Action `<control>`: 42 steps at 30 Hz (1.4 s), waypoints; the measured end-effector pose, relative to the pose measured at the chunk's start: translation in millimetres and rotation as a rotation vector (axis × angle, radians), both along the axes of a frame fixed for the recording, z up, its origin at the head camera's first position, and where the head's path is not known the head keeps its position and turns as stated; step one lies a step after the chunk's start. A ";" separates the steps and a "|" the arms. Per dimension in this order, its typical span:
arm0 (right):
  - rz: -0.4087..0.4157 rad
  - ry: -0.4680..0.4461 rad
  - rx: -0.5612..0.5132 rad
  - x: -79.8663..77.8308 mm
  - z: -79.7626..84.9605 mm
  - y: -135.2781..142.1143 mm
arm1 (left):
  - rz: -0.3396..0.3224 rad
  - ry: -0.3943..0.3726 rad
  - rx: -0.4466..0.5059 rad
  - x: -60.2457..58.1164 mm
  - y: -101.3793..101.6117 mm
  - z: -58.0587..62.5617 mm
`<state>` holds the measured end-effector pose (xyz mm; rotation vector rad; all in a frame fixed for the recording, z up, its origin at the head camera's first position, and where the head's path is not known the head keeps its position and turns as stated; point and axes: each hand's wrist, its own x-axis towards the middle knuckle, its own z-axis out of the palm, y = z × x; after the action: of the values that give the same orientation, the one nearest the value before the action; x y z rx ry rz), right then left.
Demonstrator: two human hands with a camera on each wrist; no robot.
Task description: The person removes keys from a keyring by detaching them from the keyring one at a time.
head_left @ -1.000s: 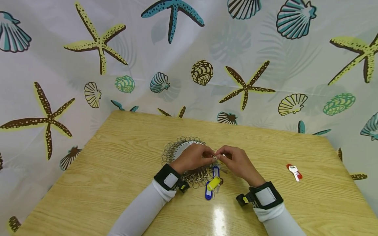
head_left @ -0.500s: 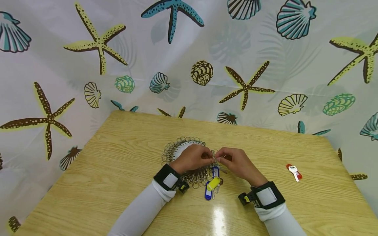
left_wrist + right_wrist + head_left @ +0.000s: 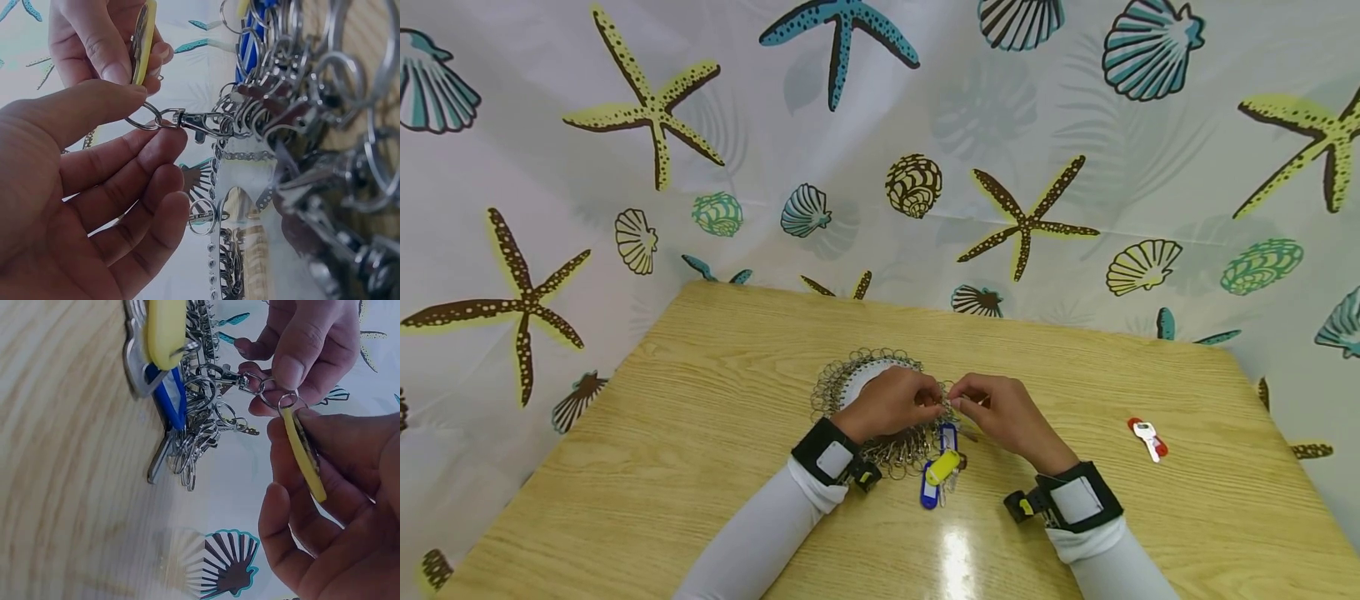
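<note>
My left hand (image 3: 891, 402) pinches a split key ring between thumb and index finger, its other fingers loosely bent. The ring hangs on a silver swivel clasp (image 3: 197, 120), which is hooked to the round white rack (image 3: 859, 377). My right hand (image 3: 1006, 414) pinches a yellow key tag (image 3: 304, 464) with a key (image 3: 307, 442) lying against it. The tag's small ring (image 3: 288, 400) is right at the left thumb tip, overlapping the split ring. In the head view the fingers mostly hide this tag and key.
Many clasps and rings fringe the rack. Blue key tags (image 3: 929, 493), another yellow tag (image 3: 943, 467) and keys hang at its near right side. A silver key (image 3: 1146, 432) with a red tag (image 3: 1162, 447) lies at the right on the wooden table (image 3: 737, 358). A patterned curtain (image 3: 880, 258) stands behind.
My right hand has shifted slightly down and right from a second ago, then stays nearly still. The left hand keeps its place at the rack.
</note>
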<state>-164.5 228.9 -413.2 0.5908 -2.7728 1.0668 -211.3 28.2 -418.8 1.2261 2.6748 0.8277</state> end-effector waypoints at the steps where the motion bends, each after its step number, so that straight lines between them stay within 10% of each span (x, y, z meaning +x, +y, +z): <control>1: -0.006 0.005 0.002 -0.1 -0.3 -0.2 | 0.000 -0.001 -0.001 0.0 0.2 -0.2; 20: -0.180 -0.075 0.038 -0.7 -5.1 18.2 | -0.161 -0.101 -0.059 1.9 -3.6 1.8; 42: -0.340 -0.105 0.237 22.6 -3.8 129.7 | -0.211 -0.180 -0.184 3.2 -13.5 3.8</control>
<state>-141.9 358.6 -417.0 0.0745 -2.9662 0.7247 -208.2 14.8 -415.0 1.2929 2.3699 0.6141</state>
